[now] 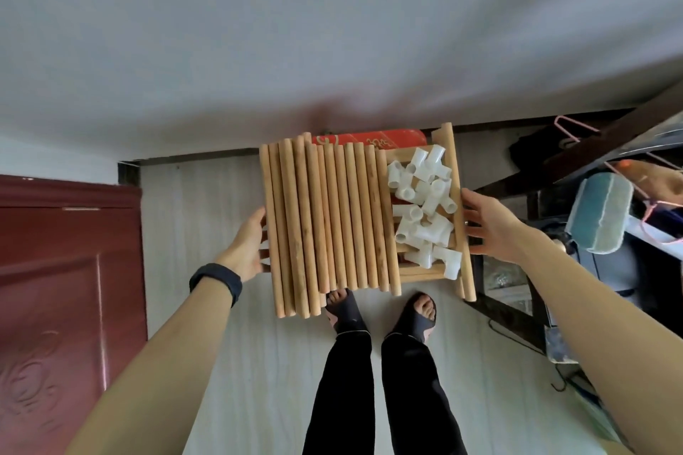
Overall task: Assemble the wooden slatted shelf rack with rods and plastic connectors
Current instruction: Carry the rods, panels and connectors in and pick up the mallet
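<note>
Assembly not started, as far as visible: all parts still loose. Slatted panel [419,271] is held level in the air in front of the person, above the floor [258,380], and serves as a tray. Wooden rods [325,225] lie side by side across its left and middle part, near ends sticking out past the near edge. White plastic connectors [425,210] sit in a loose heap on the right part, just beside the rods, none pushed onto a rod. Left grip [249,246] holds the panel's left edge, thumb by the outer rod, fingers tucked under; black wristband [216,281] on that wrist. Right grip [484,223] holds the right rail, thumb along it, fingers reaching beneath. Left to do, judging from this: set the load down, sort it, then every rod-to-connector joint and the shelf fitting. Around: red door [66,288] left, red object [369,140] on the floor just past the far edge, partly hidden. Feet in black sandals [347,310] right below. Dark furniture with a blue-green padded thing [600,212] and a pink hanger [576,126] crowds the right. Any tilt would likely roll rods or spill connectors.
</note>
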Demonstrator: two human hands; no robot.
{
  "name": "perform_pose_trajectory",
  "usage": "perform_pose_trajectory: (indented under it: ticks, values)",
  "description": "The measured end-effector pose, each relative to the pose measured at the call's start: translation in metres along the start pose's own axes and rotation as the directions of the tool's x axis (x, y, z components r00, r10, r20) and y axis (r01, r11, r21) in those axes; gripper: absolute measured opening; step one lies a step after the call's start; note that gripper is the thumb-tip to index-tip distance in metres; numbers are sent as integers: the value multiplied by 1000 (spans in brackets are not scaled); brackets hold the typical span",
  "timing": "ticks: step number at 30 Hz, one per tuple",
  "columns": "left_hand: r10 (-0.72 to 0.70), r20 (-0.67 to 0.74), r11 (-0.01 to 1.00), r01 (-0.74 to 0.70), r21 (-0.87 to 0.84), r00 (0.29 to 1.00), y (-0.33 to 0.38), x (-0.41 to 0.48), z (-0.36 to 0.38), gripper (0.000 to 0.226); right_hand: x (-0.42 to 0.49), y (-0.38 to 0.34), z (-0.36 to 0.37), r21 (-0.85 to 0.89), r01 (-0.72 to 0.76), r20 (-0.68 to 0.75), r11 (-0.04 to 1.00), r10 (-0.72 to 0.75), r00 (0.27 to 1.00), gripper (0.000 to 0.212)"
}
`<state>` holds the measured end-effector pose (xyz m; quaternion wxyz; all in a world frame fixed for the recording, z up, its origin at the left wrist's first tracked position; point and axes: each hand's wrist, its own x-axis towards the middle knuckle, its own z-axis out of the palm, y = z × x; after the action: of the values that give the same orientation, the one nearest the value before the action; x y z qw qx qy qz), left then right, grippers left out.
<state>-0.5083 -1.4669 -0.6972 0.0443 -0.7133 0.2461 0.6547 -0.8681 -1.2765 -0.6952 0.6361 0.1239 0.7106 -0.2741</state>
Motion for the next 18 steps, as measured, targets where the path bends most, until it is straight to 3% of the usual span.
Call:
perform_pose_trajectory:
  ticks: [3, 9, 18]
  values:
    - [4, -14, 997, -5, -82, 1000, -1, 0, 5, 50, 1, -1, 3, 4, -15, 10, 1000, 15, 1000, 41]
    - [11, 42, 997, -8, -79, 999, 2, -21, -4, 59, -19, -2, -6, 46, -43, 17, 998, 42, 999, 44]
    - [73, 221, 989, -98, 107, 973, 77, -159, 10, 59, -176, 6, -65, 234, 23, -16, 972, -20, 1000, 50]
